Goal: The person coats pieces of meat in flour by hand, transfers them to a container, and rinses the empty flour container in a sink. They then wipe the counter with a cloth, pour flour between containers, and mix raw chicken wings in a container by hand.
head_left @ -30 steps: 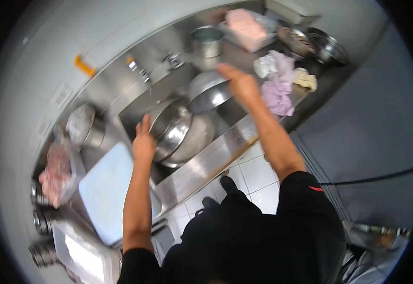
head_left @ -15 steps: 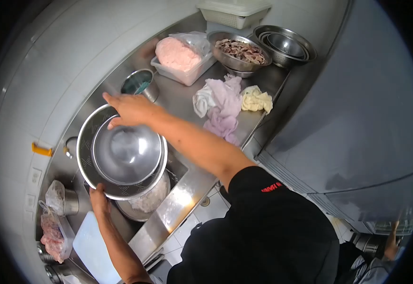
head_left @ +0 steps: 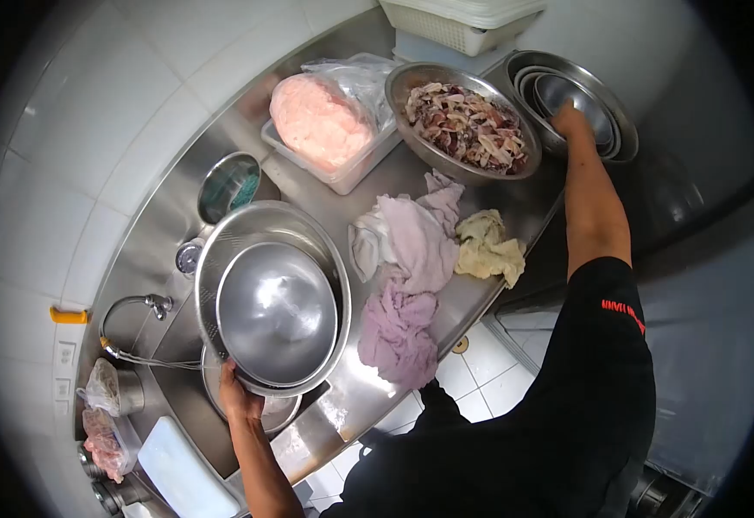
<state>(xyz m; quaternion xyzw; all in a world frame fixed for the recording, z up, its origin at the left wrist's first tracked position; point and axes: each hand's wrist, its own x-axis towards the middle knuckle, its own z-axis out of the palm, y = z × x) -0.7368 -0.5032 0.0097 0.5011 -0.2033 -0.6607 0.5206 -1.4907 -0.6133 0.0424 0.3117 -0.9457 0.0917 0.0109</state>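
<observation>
Hovering at sink end of steel surface (head_left: 316,190): round perforated steel colander (head_left: 221,250) w/ shiny steel bowl (head_left: 278,312) inside, L hand (head_left: 237,399) clamped on its rim. R hand (head_left: 570,119) in nested steel bowls (head_left: 606,121), grip unclear; freeing one needs rim purchase.

Colander (head_left: 215,268): perforated metal, dull sheen. Inner bowl (head_left: 278,311): smooth steel, polished bright. Stacked bowls (head_left: 606,112): same glossy metal. Counter (head_left: 325,211): brushed steel, satin finish. Cloths (head_left: 411,255): soft fabric, matt, crumpled. Tub (head_left: 342,179): translucent plastic. Wall tiles (head_left: 75,147): glazed, glossy.
</observation>
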